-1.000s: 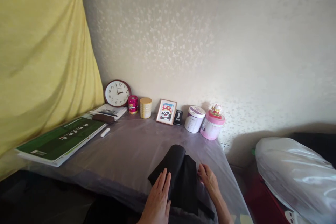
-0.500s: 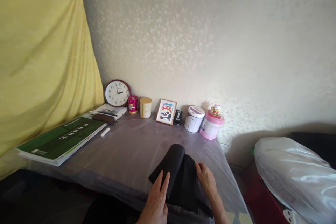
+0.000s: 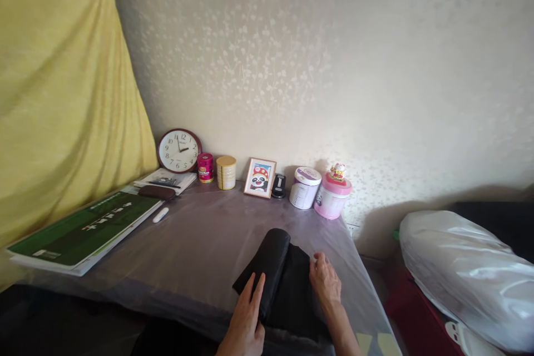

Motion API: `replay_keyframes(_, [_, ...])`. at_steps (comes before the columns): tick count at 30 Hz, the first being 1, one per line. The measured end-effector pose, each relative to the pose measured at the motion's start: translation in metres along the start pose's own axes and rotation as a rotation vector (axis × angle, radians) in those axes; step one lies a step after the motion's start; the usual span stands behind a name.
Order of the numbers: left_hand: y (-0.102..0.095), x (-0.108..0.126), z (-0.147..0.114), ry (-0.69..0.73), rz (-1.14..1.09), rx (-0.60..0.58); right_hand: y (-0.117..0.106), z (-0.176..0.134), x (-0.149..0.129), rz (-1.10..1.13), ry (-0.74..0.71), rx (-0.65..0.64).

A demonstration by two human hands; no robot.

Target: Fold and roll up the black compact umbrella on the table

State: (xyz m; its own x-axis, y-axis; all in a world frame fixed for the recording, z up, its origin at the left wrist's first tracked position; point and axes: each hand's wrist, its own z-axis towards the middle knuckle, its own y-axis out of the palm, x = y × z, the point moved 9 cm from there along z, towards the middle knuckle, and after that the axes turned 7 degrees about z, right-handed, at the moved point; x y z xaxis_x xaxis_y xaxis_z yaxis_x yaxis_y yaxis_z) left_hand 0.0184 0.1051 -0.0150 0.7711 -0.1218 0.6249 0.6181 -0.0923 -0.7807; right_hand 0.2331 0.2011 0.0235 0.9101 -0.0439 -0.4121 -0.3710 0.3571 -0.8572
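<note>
The left hand [image 3: 245, 317] lies on a soft black sheet-like thing [image 3: 273, 258], its index and middle fingers stretched out and parted; they press along the thick, rolled part of it; the right hand [image 3: 326, 281] has its fingers curled at the flat flap's far right edge, and whether they pinch it I cannot tell. The black thing rests near the front edge of a greyish-purple table with a clear plastic cover [image 3: 200, 250], between the two hands; its roll slants away from the person.

Beyond it, along the pale leaf-patterned wall [image 3: 271, 67], stand a pink-lidded round tub [image 3: 329, 200] with a small white, red and gold figurine [image 3: 337, 172] on top; just beside it, a white round tub with a purple-marked lid [image 3: 305, 189]; then a small black oblong object [image 3: 278, 185], a wood-edged picture frame showing a panda [image 3: 260, 178], a yellow ribbed tin [image 3: 226, 173], a magenta tin [image 3: 205, 168] and a round brown-rimmed clock [image 3: 179, 150].

To the left, a large green-covered book [image 3: 83, 228] lies flat, a dark brown elongated case [image 3: 157, 193] at its far end; a small white oblong object [image 3: 161, 214] sits near both.
</note>
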Motion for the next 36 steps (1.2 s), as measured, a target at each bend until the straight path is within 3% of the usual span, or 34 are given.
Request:
replay_keyframes(2, [0.001,0.0,0.001,0.0,-0.002,-0.009,-0.004,-0.009,-0.029,0.04,-0.176,0.067])
replay_keyframes(4, [0.001,-0.001,0.001,-0.007,-0.011,-0.003,0.008,-0.021,-0.056,0.118,-0.363,0.031])
replay_keyframes(6, [-0.001,-0.002,0.002,-0.011,-0.027,0.007,0.026,-0.031,-0.068,0.15,-0.445,-0.006])
replay_keyframes(10, [-0.003,-0.004,0.004,-0.009,-0.078,0.014,0.047,-0.028,-0.038,0.078,-0.321,0.034])
replay_keyframes(14, [-0.005,-0.007,0.002,-0.015,-0.15,0.012,0.035,-0.013,0.004,0.077,-0.177,0.076])
replay_keyframes(18, [-0.012,-0.004,0.0,0.002,-0.236,0.03,0.02,-0.006,0.021,0.216,-0.061,0.044])
replay_keyframes(22, [-0.016,-0.005,0.0,-0.006,-0.261,0.038,0.017,-0.002,0.024,0.357,0.039,-0.014])
replay_keyframes(27, [-0.007,-0.008,0.001,0.003,-0.206,0.015,0.024,0.002,0.025,0.483,0.166,-0.083])
replay_keyframes(36, [0.01,-0.002,0.0,0.035,0.114,0.032,0.015,0.001,-0.006,0.738,0.128,-0.112])
